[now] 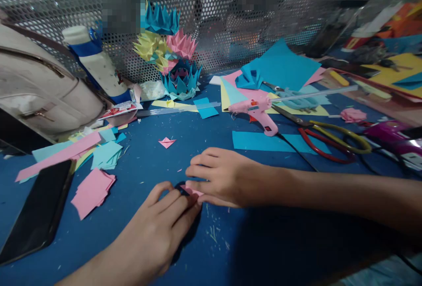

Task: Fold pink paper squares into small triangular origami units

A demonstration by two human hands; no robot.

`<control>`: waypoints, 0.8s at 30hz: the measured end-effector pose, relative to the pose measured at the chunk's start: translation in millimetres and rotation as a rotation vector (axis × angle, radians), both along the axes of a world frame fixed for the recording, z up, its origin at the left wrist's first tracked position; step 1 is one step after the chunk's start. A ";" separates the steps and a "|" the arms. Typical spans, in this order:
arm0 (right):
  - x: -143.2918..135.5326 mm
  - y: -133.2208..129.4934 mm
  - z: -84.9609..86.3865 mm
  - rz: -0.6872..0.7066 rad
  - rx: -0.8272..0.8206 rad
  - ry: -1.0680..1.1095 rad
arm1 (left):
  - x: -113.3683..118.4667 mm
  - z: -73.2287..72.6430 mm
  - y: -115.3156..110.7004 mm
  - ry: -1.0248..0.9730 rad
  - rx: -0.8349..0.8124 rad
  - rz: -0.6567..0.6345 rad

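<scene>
Between my two hands, low over the blue table, is a small piece of pink paper (195,191), mostly covered by fingers. My left hand (165,220) pinches its left and near side, fingers bent. From the right, my right hand (227,178) presses on it with thumb and forefinger, the other fingers curled above. A small folded pink paper piece (167,142) lies beyond my left hand. To the left sit a stack of pink paper squares (92,193) and a stack of light blue squares (106,155).
A pink glue gun (255,108) rests beyond my right hand, by red-and-yellow-handled scissors (329,139) and a blue paper strip (273,142). Folded paper flowers (181,79) stand at the back. A phone (38,209), a bottle (99,64) and a bag (49,79) are left.
</scene>
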State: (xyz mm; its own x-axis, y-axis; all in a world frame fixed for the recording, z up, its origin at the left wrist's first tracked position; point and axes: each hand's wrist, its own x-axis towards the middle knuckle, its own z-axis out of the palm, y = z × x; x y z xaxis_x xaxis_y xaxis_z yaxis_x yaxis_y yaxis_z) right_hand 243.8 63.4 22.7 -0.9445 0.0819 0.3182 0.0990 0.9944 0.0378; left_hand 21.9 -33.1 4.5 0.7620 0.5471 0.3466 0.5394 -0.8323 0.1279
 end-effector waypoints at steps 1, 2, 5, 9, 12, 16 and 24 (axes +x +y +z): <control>2.8 -1.7 6.8 -0.029 0.001 -0.050 | 0.0 1.3 0.6 0.002 -0.004 -0.004; 6.0 -3.7 13.5 -0.055 0.001 -0.089 | 0.0 2.4 1.2 0.001 -0.011 -0.004; 16.8 -10.3 28.1 -0.104 -0.006 -0.212 | 0.2 3.8 2.4 -0.008 -0.032 -0.007; 23.3 -10.8 27.4 -0.118 0.000 -0.237 | 1.2 2.6 6.5 -0.077 -0.088 0.005; 18.0 -0.6 15.0 -0.099 0.006 -0.152 | 3.4 1.7 13.0 -0.140 -0.172 0.119; 5.3 13.5 -6.1 -0.091 -0.004 -0.097 | 6.6 0.9 23.3 -0.178 -0.270 0.263; -0.6 12.1 -15.5 -0.214 -0.519 0.013 | 9.8 -1.7 36.8 -0.319 -0.442 0.400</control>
State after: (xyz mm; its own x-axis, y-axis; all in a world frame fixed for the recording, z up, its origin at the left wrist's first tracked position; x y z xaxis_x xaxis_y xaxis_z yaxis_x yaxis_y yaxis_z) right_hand 243.2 75.6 7.2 -0.8858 0.4202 0.1969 0.2976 0.8399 -0.4539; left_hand 31.6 3.7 2.7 0.3685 0.9080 0.1994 0.6746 -0.4088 0.6147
